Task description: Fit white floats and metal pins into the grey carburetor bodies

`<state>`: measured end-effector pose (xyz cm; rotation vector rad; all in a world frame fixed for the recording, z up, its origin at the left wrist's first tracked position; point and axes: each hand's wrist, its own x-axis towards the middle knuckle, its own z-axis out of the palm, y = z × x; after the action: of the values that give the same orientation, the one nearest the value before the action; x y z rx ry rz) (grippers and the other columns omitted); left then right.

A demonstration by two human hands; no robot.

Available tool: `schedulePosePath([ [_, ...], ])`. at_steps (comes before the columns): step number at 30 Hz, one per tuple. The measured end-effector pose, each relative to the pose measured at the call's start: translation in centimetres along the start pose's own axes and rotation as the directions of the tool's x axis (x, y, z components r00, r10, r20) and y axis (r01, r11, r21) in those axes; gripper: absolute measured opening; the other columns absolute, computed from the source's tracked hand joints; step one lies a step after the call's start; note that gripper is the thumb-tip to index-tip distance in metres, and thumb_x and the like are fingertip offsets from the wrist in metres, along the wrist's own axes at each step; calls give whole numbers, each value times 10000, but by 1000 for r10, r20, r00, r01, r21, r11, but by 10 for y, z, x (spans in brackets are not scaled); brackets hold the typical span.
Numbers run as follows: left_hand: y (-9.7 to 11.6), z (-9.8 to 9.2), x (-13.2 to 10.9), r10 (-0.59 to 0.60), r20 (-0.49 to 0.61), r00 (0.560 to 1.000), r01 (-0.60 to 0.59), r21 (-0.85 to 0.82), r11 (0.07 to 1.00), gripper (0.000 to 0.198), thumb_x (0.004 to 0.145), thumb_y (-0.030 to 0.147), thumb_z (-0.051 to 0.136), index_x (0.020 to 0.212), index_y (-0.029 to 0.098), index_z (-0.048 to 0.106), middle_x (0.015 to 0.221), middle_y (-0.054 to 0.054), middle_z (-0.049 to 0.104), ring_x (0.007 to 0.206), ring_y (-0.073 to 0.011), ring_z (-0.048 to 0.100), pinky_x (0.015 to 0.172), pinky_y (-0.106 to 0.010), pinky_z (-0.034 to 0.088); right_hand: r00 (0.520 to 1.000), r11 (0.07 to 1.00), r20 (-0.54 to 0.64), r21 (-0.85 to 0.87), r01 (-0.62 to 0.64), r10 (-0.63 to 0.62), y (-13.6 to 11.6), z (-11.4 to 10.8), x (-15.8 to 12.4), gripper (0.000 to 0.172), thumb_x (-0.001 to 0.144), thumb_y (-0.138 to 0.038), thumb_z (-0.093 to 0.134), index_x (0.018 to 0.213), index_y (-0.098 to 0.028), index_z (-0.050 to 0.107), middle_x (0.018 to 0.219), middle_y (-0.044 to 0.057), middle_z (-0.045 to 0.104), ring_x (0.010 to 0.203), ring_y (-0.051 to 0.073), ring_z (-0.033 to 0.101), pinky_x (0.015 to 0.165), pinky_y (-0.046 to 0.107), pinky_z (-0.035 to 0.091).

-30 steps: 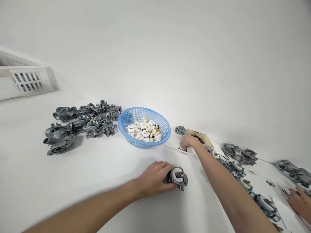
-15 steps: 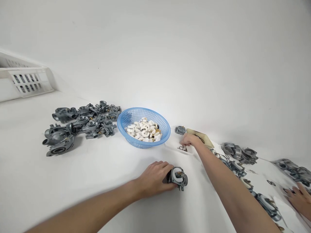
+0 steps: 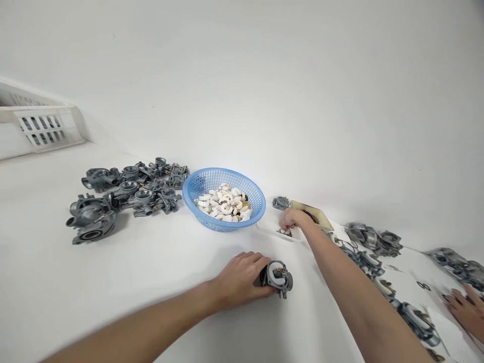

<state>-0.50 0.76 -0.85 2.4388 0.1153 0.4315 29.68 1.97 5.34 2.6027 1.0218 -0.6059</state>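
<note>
My left hand [image 3: 245,280] is wrapped round a grey metal carburetor [image 3: 286,278] on the white table, its open side up and a white ring-shaped float inside. Farther off, my right hand [image 3: 292,219] reaches down into a shallow white tray [image 3: 267,228], fingers bent together over small metal parts [image 3: 284,232]. Whatever lies between those fingertips is too small to make out. Just left of the tray stands a blue mesh basket [image 3: 224,227] with many white floats [image 3: 226,200] in it.
Several carburetors [image 3: 143,195] are grouped at the left, with a white crate [image 3: 41,128] behind. A cream bin [image 3: 315,214] of dark rings and another carburetor [image 3: 280,202] sit beyond my right hand. More carburetors [image 3: 418,322] line the right, near another person's hand [image 3: 469,310].
Almost nothing differs. My right hand stays over the white tray with a very slight shift, and my left hand keeps its hold on the carburetor. The other person's hand moved slightly.
</note>
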Motion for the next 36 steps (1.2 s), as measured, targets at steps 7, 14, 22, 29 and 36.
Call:
schedulePosePath([
  [7, 2, -1, 1, -11, 8, 1000, 11, -9, 1000, 437, 862, 485, 705, 1222, 263, 597, 1161, -36, 702, 1060, -276, 659, 939, -387, 475, 986, 994, 138, -56, -89, 96, 0, -1, -2, 350, 983, -379, 633, 1260, -165, 624, 1285, 94, 628, 1090, 251, 647, 917, 440, 568],
  [14, -1, 1, 1, 1, -8, 1000, -1, -8, 1000, 454, 867, 474, 708, 1255, 273, 586, 1158, -27, 701, 1057, -265, 660, 946, -385, 472, 983, 995, 157, -29, -92, 95, 1, 0, -6, 330, 983, -375, 634, 1245, -174, 634, 1284, 92, 632, 1094, 255, 645, 918, 436, 567],
  [22, 0, 1, 1, -1, -5, 1000, 1, -9, 1000, 446, 860, 476, 710, 1236, 267, 593, 1158, -32, 703, 1053, -277, 658, 942, -391, 472, 980, 994, 165, -48, -103, 110, -2, 1, -4, 352, 981, -378, 636, 1261, -165, 624, 1285, 93, 628, 1093, 255, 647, 917, 443, 568],
  [29, 0, 1, 1, -3, -6, 1000, 3, -4, 1000, 436, 867, 472, 707, 1235, 271, 589, 1146, -27, 705, 1040, -271, 661, 929, -388, 473, 984, 995, 153, -33, -90, 94, 0, -2, -8, 331, 983, -368, 636, 1255, -180, 627, 1286, 97, 630, 1094, 246, 646, 916, 436, 568],
  [36, -1, 2, 1, 7, -12, 1000, -7, -3, 1000, 425, 856, 470, 718, 1206, 261, 595, 1142, -25, 705, 1031, -271, 661, 921, -388, 477, 991, 998, 122, -37, -57, 61, 19, -17, -12, 375, 980, -372, 640, 1286, -160, 604, 1284, 100, 625, 1083, 243, 651, 905, 449, 572],
])
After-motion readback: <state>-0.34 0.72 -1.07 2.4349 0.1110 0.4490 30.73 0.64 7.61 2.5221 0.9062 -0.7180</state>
